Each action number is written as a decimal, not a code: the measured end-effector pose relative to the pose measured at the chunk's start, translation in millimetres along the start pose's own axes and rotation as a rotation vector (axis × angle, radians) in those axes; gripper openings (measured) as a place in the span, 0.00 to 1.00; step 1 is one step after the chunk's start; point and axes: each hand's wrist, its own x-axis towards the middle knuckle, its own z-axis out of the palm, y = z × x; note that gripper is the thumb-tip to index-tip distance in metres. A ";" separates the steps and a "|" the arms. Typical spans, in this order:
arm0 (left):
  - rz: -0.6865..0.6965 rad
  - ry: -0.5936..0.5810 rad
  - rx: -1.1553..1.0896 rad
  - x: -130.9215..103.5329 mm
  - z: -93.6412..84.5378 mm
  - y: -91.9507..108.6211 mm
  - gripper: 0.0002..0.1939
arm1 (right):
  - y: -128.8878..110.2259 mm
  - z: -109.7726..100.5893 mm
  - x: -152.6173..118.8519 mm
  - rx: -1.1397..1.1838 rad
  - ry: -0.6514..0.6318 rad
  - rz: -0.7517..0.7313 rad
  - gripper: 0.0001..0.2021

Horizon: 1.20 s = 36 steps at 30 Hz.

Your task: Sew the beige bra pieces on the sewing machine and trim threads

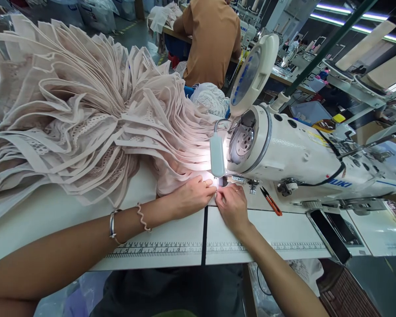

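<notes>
Under the needle area of a white sewing machine [284,141], both my hands meet at the edge of pale pink fabric [174,176]. My left hand [196,192] lies over the fabric's edge, its fingers pinched together close to the presser foot. From the other side my right hand [232,204] comes up, with thumb and forefinger closed on the same edge, just below the lit spot. A small lamp [217,156] shines down there. The fabric joins a large heap of layered beige lace-trimmed pieces [86,114] to the left. The stitching point itself is partly hidden by my fingers.
Orange-handled thread snips [271,201] lie right of my right hand. A phone [328,235] rests at the table's right front. A printed ruler [158,249] runs along the table's front edge. Ahead, a person in a brown shirt [211,39] sits with their back turned.
</notes>
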 end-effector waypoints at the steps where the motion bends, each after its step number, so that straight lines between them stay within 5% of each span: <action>1: 0.000 0.005 0.017 0.4 -0.8 1.0 0.16 | 0.6 -0.2 0.6 0.070 0.019 0.064 0.11; 5: -0.044 0.046 0.044 -0.5 1.4 2.0 0.14 | 7.0 -5.4 -1.3 0.237 -0.027 0.179 0.09; 17: -0.162 0.075 -0.067 -3.4 11.5 2.3 0.15 | 15.5 -16.5 -7.4 0.244 -0.147 -0.029 0.17; 23: -0.232 0.024 -0.228 -8.7 4.7 -5.2 0.06 | 19.3 -12.9 -8.9 0.287 -0.180 0.139 0.19; 36: -0.221 -0.127 -0.234 -10.9 3.6 -9.1 0.22 | 24.4 -6.1 -16.0 0.311 -0.170 0.048 0.18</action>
